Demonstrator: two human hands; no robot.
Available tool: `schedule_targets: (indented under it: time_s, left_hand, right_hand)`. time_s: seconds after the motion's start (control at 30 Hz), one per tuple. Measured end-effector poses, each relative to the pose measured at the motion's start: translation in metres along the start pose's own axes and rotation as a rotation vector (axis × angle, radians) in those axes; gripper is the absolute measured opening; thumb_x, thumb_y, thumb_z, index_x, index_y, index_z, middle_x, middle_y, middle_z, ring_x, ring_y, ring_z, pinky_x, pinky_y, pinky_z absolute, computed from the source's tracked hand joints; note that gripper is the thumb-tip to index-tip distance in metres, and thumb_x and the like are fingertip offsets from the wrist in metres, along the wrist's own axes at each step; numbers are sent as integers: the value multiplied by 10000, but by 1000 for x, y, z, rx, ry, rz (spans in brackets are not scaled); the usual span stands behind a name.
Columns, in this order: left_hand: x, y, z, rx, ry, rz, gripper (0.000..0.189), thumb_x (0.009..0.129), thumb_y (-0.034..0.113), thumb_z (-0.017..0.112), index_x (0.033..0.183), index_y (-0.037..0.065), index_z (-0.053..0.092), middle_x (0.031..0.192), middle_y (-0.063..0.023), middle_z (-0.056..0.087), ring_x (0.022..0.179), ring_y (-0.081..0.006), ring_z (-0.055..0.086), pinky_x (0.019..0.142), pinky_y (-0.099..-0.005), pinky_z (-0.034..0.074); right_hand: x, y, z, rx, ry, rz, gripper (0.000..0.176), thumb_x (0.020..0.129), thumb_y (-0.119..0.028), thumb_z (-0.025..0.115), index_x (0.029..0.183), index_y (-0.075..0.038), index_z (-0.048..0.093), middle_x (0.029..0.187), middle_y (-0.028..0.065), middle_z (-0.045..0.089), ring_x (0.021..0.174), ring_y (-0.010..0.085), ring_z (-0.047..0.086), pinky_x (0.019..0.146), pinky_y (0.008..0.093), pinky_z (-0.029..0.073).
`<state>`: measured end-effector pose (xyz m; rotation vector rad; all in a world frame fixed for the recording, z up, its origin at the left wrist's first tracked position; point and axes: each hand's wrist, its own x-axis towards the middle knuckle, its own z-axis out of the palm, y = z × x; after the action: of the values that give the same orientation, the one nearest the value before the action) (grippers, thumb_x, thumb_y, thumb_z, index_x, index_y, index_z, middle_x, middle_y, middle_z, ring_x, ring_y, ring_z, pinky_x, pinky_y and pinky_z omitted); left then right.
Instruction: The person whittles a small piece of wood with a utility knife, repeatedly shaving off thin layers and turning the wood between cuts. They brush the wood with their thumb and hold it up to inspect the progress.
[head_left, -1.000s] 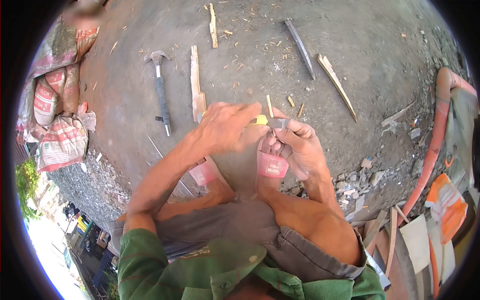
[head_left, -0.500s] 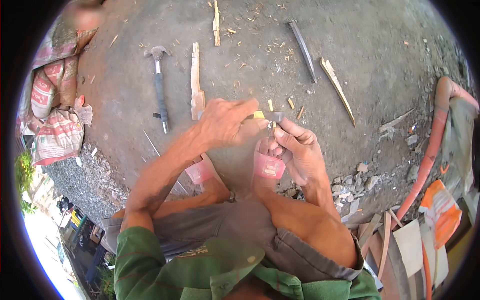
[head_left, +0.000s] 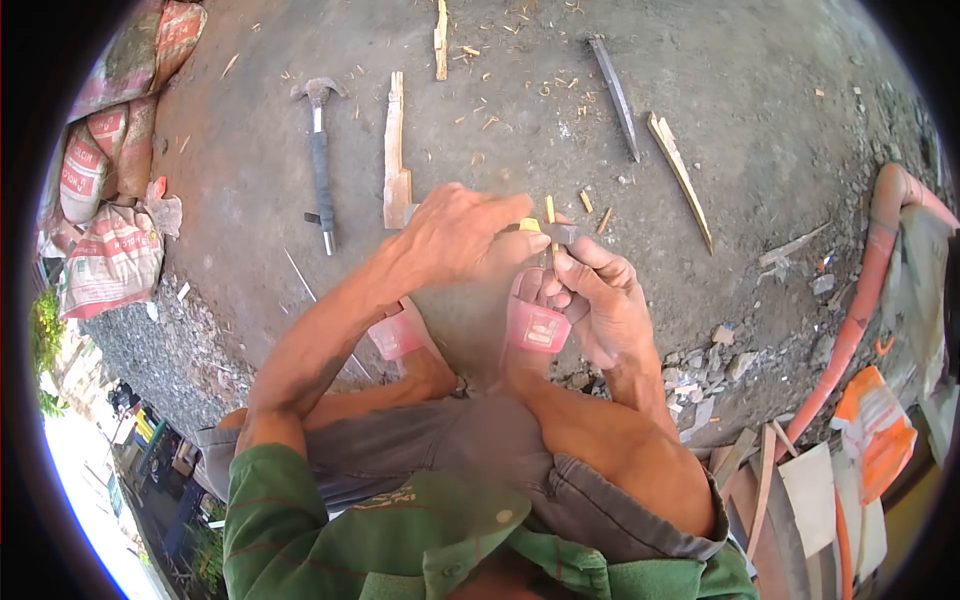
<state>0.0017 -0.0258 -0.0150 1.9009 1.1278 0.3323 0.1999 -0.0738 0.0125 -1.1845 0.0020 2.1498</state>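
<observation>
My left hand (head_left: 465, 235) is closed around a knife (head_left: 572, 234) with a yellow part by the fingers and a flat grey blade reaching toward the other hand. In my right hand (head_left: 605, 295), thumb and fingers pinch a thin wooden stick (head_left: 550, 210), its pale end pointing away from me. The blade overlaps the stick just above the right thumb. Both hands are over the ground, near my right foot in a pink sandal (head_left: 537, 328).
A claw hammer (head_left: 320, 165) and split wood (head_left: 396, 150) lie left of centre. Farther right are a metal bar (head_left: 614, 98) and a long wood splinter (head_left: 682, 182). Shavings dot the ground. Cement sacks (head_left: 110, 260) lie left; a pink hose (head_left: 865, 300) and rubble (head_left: 715, 365) lie right.
My left hand and the knife have shifted slightly to the right against the stick. The right hand keeps its pinch, and the view has tilted slightly.
</observation>
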Motion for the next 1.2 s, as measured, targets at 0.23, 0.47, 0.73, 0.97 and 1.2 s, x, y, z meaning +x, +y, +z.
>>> schedule_targets:
  time_s: [0.23,0.47,0.73,0.97,1.2]
  left_hand:
    - [3,-22,-6,5,48,-80,313,871,351,585,784,50,578,608,-181,578,584,-390,580,509,-454,437]
    - [-3,-9,1,10,118,104,347,856,362,620,712,57,539,569,-135,558,519,-336,506,607,-408,382]
    - [4,-9,4,137,60,183,433,905,436,541,685,67,492,517,-95,469,472,-278,331,624,-343,309]
    - [4,-12,7,86,81,162,381,830,375,644,653,67,504,503,-100,503,475,-312,416,657,-367,355]
    - [0,-11,11,85,158,201,384,853,408,611,696,64,548,497,-100,475,481,-321,436,657,-380,370]
  right_hand:
    - [-9,-5,9,-68,-28,-21,369,902,-15,585,1267,30,548,790,48,640,667,97,562,613,227,459]
    - [-4,-4,3,-43,3,-84,392,889,3,592,1276,36,537,811,55,651,697,101,593,612,214,463]
    - [-6,-4,1,-107,-7,-79,328,892,-21,591,1216,32,590,900,41,658,748,67,578,662,213,439]
    - [-3,-2,6,-88,56,-83,316,899,-12,586,1210,45,584,788,51,654,663,92,588,606,217,469]
    - [-3,-3,0,-104,-4,-80,347,901,-6,579,1245,36,563,802,49,656,664,97,585,603,216,462]
